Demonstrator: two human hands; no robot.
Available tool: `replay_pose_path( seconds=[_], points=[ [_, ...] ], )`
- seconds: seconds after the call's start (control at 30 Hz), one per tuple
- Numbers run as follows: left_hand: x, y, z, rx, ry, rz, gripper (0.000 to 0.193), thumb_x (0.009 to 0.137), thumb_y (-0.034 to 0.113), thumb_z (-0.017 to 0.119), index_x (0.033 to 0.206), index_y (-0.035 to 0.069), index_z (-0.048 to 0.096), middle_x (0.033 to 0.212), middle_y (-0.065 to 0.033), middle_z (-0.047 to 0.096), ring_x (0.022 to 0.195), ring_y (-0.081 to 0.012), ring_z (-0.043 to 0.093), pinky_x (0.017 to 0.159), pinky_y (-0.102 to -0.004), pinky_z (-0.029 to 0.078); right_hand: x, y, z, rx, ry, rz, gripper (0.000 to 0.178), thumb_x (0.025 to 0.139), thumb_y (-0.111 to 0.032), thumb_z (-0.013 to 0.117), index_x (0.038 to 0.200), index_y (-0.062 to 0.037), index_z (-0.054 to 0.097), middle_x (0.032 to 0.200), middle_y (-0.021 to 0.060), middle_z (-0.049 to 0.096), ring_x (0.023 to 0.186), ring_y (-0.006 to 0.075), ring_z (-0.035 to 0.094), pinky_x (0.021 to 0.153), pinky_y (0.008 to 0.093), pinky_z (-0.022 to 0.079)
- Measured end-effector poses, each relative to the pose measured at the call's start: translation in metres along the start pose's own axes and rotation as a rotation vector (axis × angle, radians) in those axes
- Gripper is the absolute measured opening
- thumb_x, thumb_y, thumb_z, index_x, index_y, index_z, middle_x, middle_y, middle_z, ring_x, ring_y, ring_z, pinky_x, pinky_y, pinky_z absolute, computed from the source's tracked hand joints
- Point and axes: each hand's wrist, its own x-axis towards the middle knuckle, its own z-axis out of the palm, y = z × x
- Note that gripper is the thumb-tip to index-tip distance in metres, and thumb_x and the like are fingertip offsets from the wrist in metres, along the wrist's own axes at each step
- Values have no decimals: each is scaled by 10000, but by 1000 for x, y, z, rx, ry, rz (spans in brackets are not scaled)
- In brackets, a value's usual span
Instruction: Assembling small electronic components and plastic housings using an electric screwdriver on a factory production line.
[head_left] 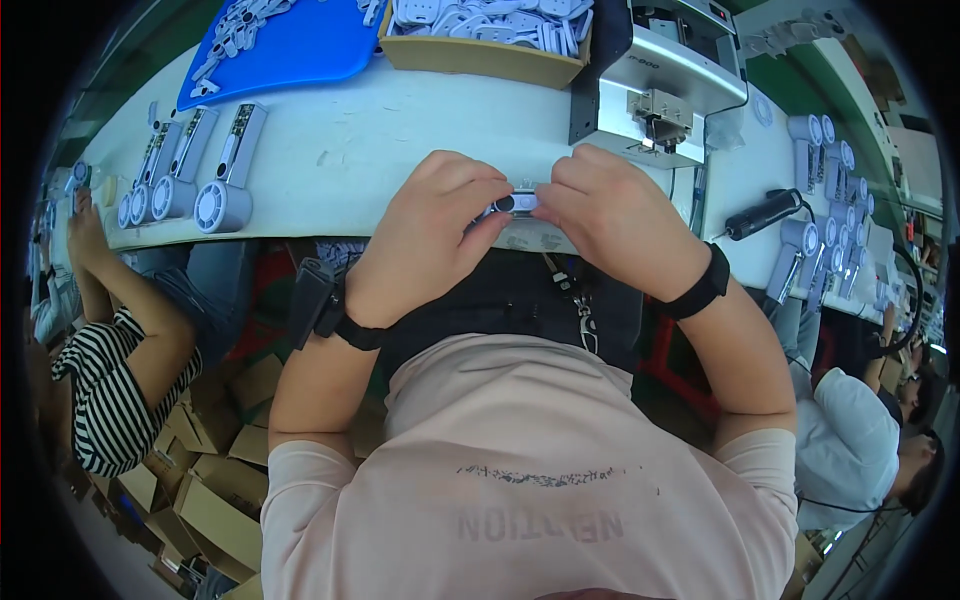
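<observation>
Near the front edge of the white table, both hands meet over a small pale plastic part with dark areas, perhaps a fan handle piece. My left hand pinches its left end between thumb and fingers. Its right end is gripped by the fingertips of my right hand. The fingers cover much of the part, so its full shape is hidden. Black straps circle both wrists, the left one carrying a small black device.
Several pale handheld fans with opened handles lie at the left. Behind are a blue tray and a cardboard box of plastic parts. A metal machine stands ahead right. A black electric screwdriver lies right, beside more fans. Co-workers sit on both sides.
</observation>
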Motion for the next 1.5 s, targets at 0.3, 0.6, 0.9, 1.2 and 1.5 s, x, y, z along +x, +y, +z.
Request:
replay_pose_path(
  seconds=[0.3, 0.6, 0.9, 1.2, 1.5],
  points=[
    [-2, -2, 3, 79, -6, 120, 294, 810, 28, 786, 1097, 11, 724, 1150, -99, 698, 1062, -322, 637, 908, -432, 540, 3, 9, 1, 163, -48, 76, 206, 849, -128, 808, 1005, -44, 702, 946, 117, 631, 918, 329, 604, 791, 418, 522],
    [-14, 22, 10, 307, -15, 155, 313, 813, 75, 783, 1114, 24, 716, 1181, -87, 683, 1107, -320, 638, 919, -432, 532, 9, 14, -1, 318, -307, 240, 300, 839, -143, 829, 1093, -49, 698, 1074, 135, 683, 1054, 349, 638, 898, 441, 520],
    [-10, 41, 5, 231, -289, -71, 425, 827, 232, 798, 1178, 26, 675, 1110, -119, 674, 1022, -334, 626, 874, -456, 509, -37, -18, 25, 327, 100, 182, 401, 806, -130, 846, 1173, -55, 702, 1152, 115, 714, 1098, 332, 645, 964, 434, 505],
    [-3, 35, 3, 207, -316, -79, 461, 822, 221, 801, 1217, 22, 673, 1053, -113, 679, 998, -335, 624, 848, -457, 504, -26, 0, 20, 313, -55, 151, 429, 815, -150, 834, 1210, -50, 701, 1171, 92, 719, 1093, 328, 640, 963, 438, 505],
    [-4, 45, 6, 348, -362, -109, 468, 836, 235, 808, 1222, 8, 669, 1064, -117, 674, 1017, -328, 616, 865, -443, 495, -38, -2, 36, 335, 95, 112, 445, 812, -166, 833, 1222, -48, 706, 1192, 100, 712, 1102, 331, 628, 980, 439, 498]
  ],
)
